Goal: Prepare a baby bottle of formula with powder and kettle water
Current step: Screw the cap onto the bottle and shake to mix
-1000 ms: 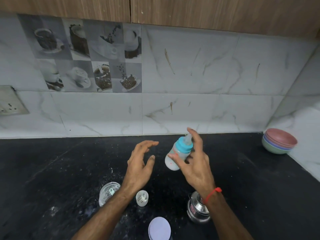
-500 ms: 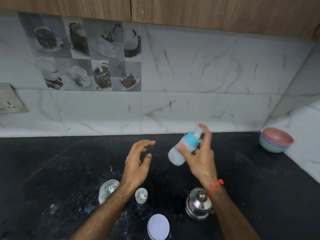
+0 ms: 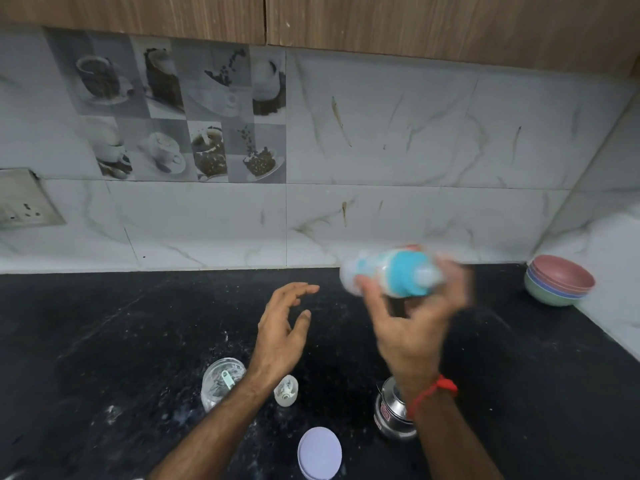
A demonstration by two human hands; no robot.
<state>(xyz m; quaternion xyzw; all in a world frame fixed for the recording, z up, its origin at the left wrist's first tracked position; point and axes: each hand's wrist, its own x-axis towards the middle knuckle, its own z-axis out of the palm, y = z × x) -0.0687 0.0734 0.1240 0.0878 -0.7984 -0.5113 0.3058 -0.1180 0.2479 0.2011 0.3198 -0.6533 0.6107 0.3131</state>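
Note:
My right hand grips a baby bottle with a blue collar and milky white liquid inside. The bottle lies almost sideways in the air above the black counter, blurred by motion. My left hand hovers to its left, fingers spread, holding nothing. Below my left forearm stands a clear powder jar with a small scoop in it. A small clear bottle cap rests beside it. The steel kettle sits partly hidden under my right wrist.
A round pale lilac lid lies at the near counter edge. Stacked coloured bowls sit in the far right corner. White powder is scattered over the counter. A wall socket is on the left, tiled backsplash behind.
My right hand has swung the bottle up and to the right, tipping it from near upright to almost sideways, now blurred. My left hand has stayed open in nearly the same place.

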